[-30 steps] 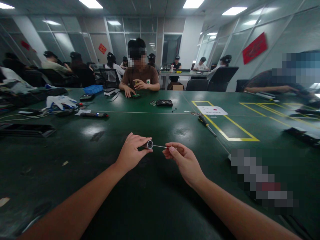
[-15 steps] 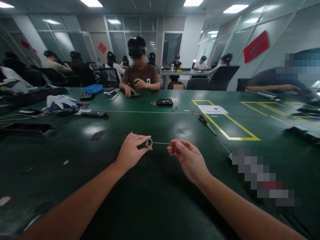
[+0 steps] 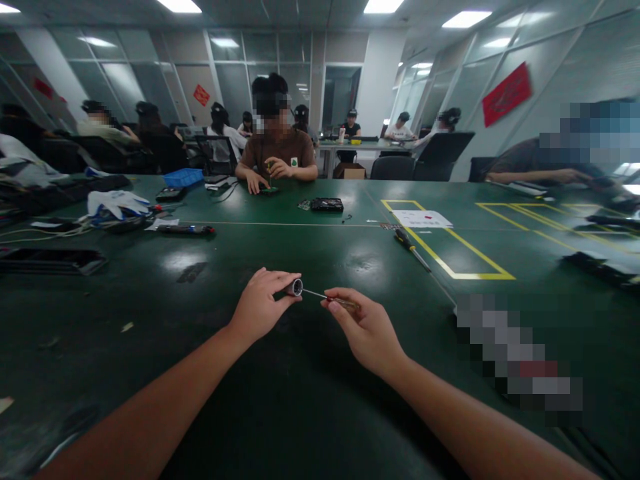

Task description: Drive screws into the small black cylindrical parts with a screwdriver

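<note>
My left hand point(image 3: 260, 298) is closed around a short, dark metal tube point(image 3: 297, 287), its round, silver-rimmed open end turned to the right. In my right hand point(image 3: 361, 323) is a thin screwdriver point(image 3: 316, 295), its handle pinched between thumb and fingers. The slim shaft points left, and its tip is at the tube's open end; whether it reaches inside I cannot tell. Both hands are over the dark green table point(image 3: 240, 413), close to each other.
A larger screwdriver point(image 3: 411, 248) lies beyond my right hand, by a yellow taped outline point(image 3: 483, 275) and a white sheet point(image 3: 423, 219). White gloves point(image 3: 117, 203), a blue basket point(image 3: 183, 178) and a black device point(image 3: 327, 205) are farther back. A co-worker point(image 3: 277, 150) sits opposite.
My right hand has shifted slightly left and turned, so the screwdriver's handle now shows and its shaft slopes down to the right. My left hand keeps holding the tube in nearly the same place.
</note>
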A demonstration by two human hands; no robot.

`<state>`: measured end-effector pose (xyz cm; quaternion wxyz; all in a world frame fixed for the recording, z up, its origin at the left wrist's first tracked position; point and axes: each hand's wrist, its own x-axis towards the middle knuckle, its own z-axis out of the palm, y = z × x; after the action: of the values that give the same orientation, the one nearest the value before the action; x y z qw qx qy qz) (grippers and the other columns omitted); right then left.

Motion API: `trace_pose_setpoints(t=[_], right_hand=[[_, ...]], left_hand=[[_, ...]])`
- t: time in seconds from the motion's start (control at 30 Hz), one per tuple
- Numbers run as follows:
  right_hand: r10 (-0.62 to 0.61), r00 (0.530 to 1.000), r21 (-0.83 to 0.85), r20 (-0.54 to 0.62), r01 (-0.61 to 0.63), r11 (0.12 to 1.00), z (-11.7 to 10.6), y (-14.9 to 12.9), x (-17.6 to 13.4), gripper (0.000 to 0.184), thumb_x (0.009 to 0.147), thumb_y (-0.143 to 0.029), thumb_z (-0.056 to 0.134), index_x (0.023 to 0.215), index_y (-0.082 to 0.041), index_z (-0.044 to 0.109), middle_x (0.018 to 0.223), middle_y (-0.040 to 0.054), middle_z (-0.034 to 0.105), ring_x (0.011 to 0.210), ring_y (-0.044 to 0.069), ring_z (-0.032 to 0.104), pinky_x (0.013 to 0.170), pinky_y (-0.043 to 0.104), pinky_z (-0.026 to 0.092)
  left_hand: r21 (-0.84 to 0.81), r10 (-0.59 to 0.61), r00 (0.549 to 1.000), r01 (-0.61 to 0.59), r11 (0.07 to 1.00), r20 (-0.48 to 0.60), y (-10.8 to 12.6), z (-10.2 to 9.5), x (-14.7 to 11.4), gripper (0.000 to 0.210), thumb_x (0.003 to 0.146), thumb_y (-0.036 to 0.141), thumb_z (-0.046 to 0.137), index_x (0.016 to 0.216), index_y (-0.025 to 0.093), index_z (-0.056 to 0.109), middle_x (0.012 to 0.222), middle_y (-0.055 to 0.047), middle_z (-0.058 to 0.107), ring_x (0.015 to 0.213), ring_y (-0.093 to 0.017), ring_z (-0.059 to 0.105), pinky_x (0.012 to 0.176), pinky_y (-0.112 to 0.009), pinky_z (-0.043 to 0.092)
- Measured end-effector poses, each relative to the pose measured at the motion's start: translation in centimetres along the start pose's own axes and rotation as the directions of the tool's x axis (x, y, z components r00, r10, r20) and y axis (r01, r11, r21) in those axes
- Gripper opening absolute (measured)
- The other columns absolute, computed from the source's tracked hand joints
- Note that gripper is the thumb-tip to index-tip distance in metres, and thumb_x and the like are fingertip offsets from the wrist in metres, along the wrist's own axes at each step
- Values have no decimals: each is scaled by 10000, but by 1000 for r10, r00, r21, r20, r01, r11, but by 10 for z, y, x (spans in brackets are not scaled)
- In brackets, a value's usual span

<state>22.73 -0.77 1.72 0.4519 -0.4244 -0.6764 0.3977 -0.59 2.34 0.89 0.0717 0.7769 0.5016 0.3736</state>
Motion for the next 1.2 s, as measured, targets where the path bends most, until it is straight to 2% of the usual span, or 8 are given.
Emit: trace_pose_setpoints(t=[0.17, 0.53, 0.8, 1.2], right_hand=[[-12, 999, -5, -35, 12, 1000, -2, 1, 2, 243, 971, -403, 627, 1137, -243, 703, 1010, 62, 798, 975, 248, 765, 883, 407, 584], [-18, 999, -49, -30, 17, 999, -2, 1, 1, 234, 980, -393, 615, 1143, -247, 701, 1001, 48, 798, 953, 231, 763, 861, 377, 577], [-22, 999, -64, -30, 20, 998, -2, -2, 2, 224, 977, -379, 617, 1132, -243, 704, 994, 53, 806, 949, 238, 772, 866, 388, 576], [-20, 1000, -87, -19, 18, 996, -3, -2, 2, 234, 981, -387, 607, 1144, -250, 705, 1014, 50, 809, 966, 236, 773, 877, 388, 579]], left_hand=[[16, -12, 1000, 12, 1000, 25, 2, -1, 1, 355, 859, 264, 781, 1209, 260, 721, 1216, -40, 752, 1147, -257, 671, 1118, -532, 393], [37, -51, 998, 49, 998, 46, 4, 0, 0, 385, 886, 279, 755, 1265, 268, 688, 1271, -38, 731, 1209, -271, 647, 1181, -599, 312], [4, -31, 998, 31, 1000, 59, 5, -2, 1, 385, 893, 221, 732, 1276, 219, 685, 1244, -65, 737, 1151, -260, 662, 1070, -487, 464], [-2, -22, 997, 23, 1000, 76, -3, 1, 0, 372, 889, 244, 745, 1256, 264, 688, 1288, -38, 723, 1221, -255, 644, 1181, -589, 320]])
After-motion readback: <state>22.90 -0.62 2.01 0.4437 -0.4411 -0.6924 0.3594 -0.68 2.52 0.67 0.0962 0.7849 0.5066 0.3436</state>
